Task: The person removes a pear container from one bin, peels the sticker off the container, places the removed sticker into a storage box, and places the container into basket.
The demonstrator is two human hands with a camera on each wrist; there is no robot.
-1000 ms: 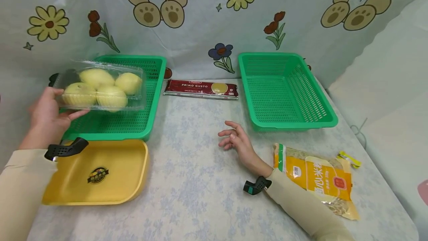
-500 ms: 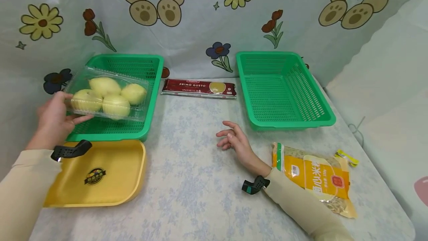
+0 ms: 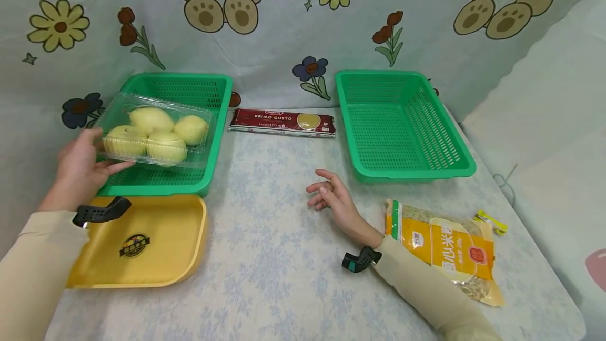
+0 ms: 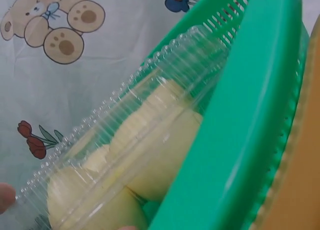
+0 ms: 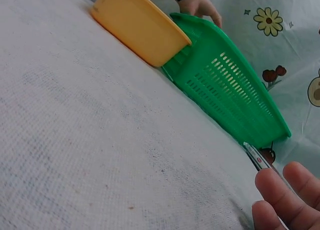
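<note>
My left hand (image 3: pixel 82 164) grips the near-left end of a clear plastic clamshell box (image 3: pixel 153 130) holding several yellow-green apples (image 4: pixel 150 140). The box hangs low inside the left green basket (image 3: pixel 208 172), tilted slightly. The left wrist view shows the box (image 4: pixel 120 140) just behind the basket's green rim (image 4: pixel 240 130), with a fingertip (image 4: pixel 6 196) at its edge. My right hand (image 3: pixel 329 196) hovers over the middle of the table, fingers loosely curled, holding nothing; its fingertips (image 5: pixel 285 200) show in the right wrist view.
A yellow tray (image 3: pixel 142 243) lies in front of the left basket. A second green basket (image 3: pixel 402 125) stands at the back right. A red spaghetti packet (image 3: pixel 283 121) lies between the baskets. An orange food bag (image 3: pixel 450 249) lies by my right forearm.
My left hand has lowered the apple box down and slightly right into the left basket. The right hand has stayed about where it was.
</note>
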